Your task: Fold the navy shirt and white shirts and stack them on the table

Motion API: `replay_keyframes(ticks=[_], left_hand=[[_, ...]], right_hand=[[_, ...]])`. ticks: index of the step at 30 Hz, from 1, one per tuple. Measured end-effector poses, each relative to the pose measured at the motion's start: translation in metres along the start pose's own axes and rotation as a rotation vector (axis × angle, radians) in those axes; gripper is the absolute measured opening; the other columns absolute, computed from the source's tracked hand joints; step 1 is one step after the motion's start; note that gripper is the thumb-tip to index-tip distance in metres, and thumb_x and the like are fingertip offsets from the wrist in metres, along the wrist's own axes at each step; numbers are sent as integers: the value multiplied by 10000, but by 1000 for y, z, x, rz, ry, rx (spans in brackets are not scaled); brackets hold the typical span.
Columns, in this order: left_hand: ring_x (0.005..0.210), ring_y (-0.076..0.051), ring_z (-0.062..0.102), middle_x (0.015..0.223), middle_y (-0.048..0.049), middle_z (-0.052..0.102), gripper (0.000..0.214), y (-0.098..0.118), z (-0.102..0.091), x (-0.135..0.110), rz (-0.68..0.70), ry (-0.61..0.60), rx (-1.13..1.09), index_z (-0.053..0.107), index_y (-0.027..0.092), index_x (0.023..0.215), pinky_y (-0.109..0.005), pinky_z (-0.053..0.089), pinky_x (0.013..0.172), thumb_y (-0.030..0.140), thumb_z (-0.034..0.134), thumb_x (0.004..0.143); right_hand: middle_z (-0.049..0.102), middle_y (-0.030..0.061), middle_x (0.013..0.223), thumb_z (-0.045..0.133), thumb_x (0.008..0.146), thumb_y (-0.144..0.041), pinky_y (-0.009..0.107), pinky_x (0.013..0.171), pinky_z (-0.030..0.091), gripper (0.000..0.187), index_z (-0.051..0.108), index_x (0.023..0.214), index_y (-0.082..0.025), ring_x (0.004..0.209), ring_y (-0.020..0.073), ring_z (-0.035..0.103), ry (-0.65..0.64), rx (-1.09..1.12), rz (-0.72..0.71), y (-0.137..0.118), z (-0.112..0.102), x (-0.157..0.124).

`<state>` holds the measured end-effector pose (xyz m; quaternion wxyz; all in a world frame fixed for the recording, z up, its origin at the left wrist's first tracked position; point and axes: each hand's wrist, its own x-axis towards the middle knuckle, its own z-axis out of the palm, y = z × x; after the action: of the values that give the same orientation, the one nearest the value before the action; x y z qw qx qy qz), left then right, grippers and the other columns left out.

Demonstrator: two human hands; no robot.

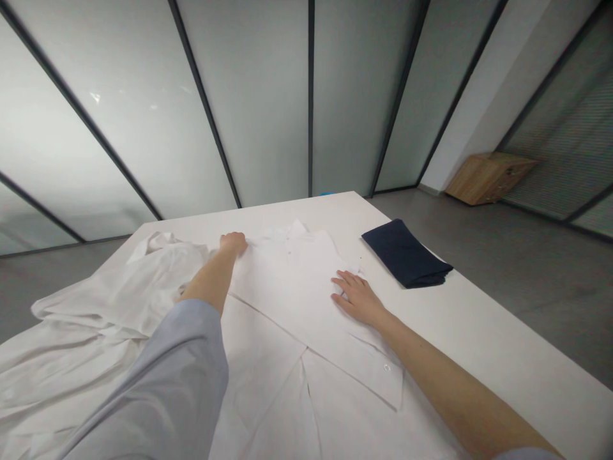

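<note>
A white button shirt [287,281] lies spread on the white table [502,345], collar toward the far edge. One sleeve with a buttoned cuff is folded diagonally across its body. My left hand [233,243] is closed on the shirt's fabric near the left shoulder, by the collar. My right hand [357,295] rests flat on the shirt's right side, fingers stretched out and apart. A grey-blue sleeve covers my left upper arm.
A heap of crumpled white garments [110,300] lies at the left of the table. A folded dark navy cloth [407,259] sits at the right near the table edge. Frosted glass walls stand behind; a wooden box [488,177] is on the floor at right.
</note>
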<state>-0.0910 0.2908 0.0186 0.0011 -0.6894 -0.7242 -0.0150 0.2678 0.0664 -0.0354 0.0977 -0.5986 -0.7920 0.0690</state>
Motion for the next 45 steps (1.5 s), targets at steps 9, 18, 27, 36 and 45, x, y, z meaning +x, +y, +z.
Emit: replay_keyframes(ticks=[9,18,27,36,45], left_hand=[[1229,-312,485,1346,-214,502,547,44,6,-47,-234,216,-227,408,107,1349,-410,447,926,330,413,849],[1419,-329,237,1535,-177,288,698,35,44,-145,36,9,19,348,142,1449,-475,247,1116,580,284,908],[1424,-334,228,1538,-192,268,684,20,42,-149,51,4,38,341,128,1463,-473,240,1121,554,257,935],[1210,-272,516,1316,-134,568,451,27,26,-192,163,132,54,567,164,1247,-388,414,985,419,380,925],[1426,-341,218,1546,-139,280,678,5,43,-227,137,25,74,333,203,1480,-500,237,1116,593,261,930]], right_hand=[[374,80,1508,392,919,-443,444,1103,244,505,494,1369,-237,1393,258,299,-12,19,19,2,0,1],[355,116,1514,334,949,-486,474,1112,222,548,446,1407,-207,1395,298,289,26,-127,0,-3,-8,38],[284,95,1552,277,946,-565,495,1142,143,621,364,1465,-236,1430,310,200,-13,-120,82,8,7,41],[358,120,1512,350,946,-461,476,1133,181,528,472,1382,-190,1403,295,267,25,-148,44,9,0,40],[258,84,1563,227,937,-595,491,1127,190,651,337,1475,-246,1433,295,199,-62,-168,51,18,0,11]])
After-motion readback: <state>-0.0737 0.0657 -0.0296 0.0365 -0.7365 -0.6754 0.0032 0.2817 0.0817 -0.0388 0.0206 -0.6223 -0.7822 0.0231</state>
